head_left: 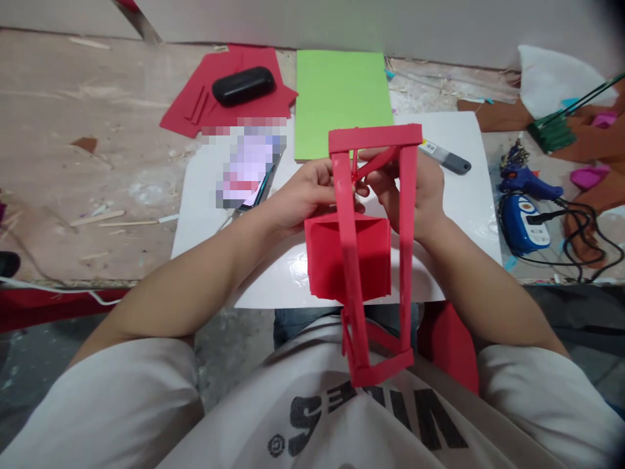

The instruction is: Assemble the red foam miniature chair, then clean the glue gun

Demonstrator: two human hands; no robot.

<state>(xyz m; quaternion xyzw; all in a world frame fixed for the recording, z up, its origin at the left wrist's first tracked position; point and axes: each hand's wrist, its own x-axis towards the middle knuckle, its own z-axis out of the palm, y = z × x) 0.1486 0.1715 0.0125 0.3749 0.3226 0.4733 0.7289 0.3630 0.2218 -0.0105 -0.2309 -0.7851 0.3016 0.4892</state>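
A red paper frame model (408, 241), built of long strips joined by crossbars, stands tall between my arms. Below its far end sits a red open paper box (326, 260), which looks like part of the same model. My left hand (315, 192) is closed on the model's far side, thumb and fingers pinching near a thin red upright. My right hand (422, 189) is closed there too, its fingers around a slanted red strip (378, 163). The frame's bars hide some of the fingertips.
Under the model lies a white board (469, 215). Around it are a phone (251, 169), green paper (342, 91), red sheets (195, 98) with a black case (244, 86), a grey cutter (452, 158), a blue glue gun (530, 182) and a blue-white corded device (525, 225).
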